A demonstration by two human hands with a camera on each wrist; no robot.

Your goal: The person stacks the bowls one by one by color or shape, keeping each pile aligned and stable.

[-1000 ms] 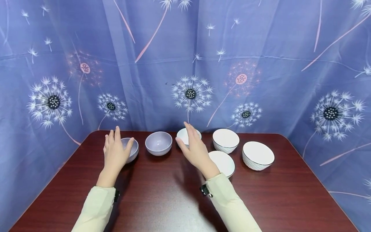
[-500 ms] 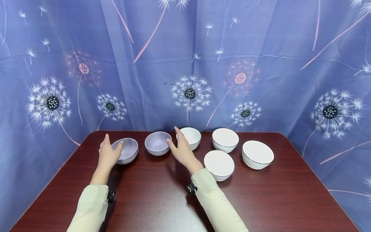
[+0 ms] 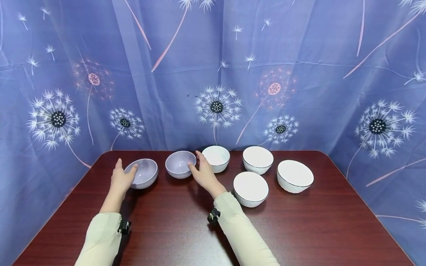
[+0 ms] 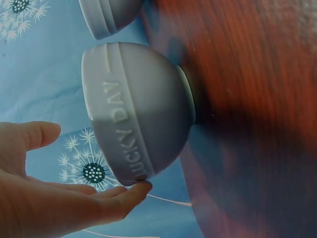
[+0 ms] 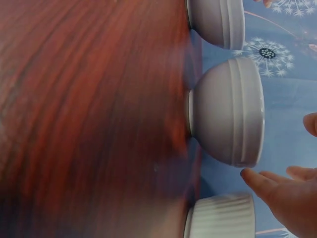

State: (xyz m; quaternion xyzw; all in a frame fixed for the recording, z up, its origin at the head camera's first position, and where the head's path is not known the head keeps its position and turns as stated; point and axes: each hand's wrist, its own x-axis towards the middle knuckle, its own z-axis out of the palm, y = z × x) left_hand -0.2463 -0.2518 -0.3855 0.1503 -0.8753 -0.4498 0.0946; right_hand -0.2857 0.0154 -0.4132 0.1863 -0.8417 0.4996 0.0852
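At the left of the table, a greyish-lavender bowl [image 3: 145, 174] stands upright; the left wrist view reads "LUCKY DAY" in raised letters on its side. My left hand [image 3: 121, 180] is at its left side, fingertips [image 4: 141, 187] against the outer wall and thumb raised apart by the rim. A second lavender bowl [image 3: 176, 167] stands to its right. Beside that one is my right hand [image 3: 206, 177], fingers extended between it and a white bowl [image 3: 217, 157]. In the right wrist view its fingertips [image 5: 250, 174] are right at the lavender bowl's rim, with the thumb apart.
More white bowls stand on the right: one at the back [image 3: 257, 159], one nearer the front [image 3: 251, 188] close to the right sleeve, and one farther right [image 3: 294, 175]. All rest on a dark red-brown wooden table [image 3: 316, 229]. A blue dandelion-print curtain [image 3: 166, 92] hangs behind it.
My left hand has moved left and down from over the left bowl to its side. My right hand has moved left and lower, from before the small white bowl to the second lavender bowl.
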